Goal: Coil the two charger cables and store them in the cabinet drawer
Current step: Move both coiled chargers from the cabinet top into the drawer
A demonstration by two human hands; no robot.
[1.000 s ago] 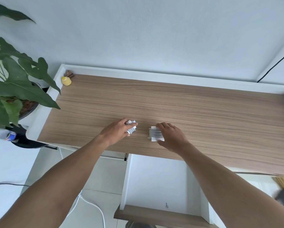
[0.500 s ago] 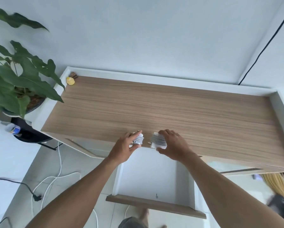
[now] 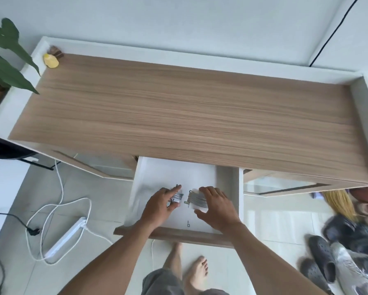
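Observation:
The white cabinet drawer [image 3: 157, 175] stands pulled out below the wooden cabinet top [image 3: 178, 116]. Inside it, my left hand [image 3: 160, 206] is closed around a small coiled grey charger cable [image 3: 177, 196]. Just to its right, my right hand [image 3: 216, 207] grips a larger white charger with grey cable wound around it [image 3: 194, 200]. Both bundles are low in the drawer; I cannot tell whether they touch its floor. The fingers hide part of each bundle.
A yellow object [image 3: 50, 60] lies at the top's far left corner beside a potted plant [image 3: 2, 60]. A white power strip [image 3: 66, 239] with cords lies on the floor at left. Shoes [image 3: 321, 256] clutter the floor at right. My bare feet [image 3: 197, 271] stand below the drawer front [image 3: 178, 235].
Both hands carried the two coiled chargers off the cabinet top's front edge and down into the open drawer. The view tilted downward with them.

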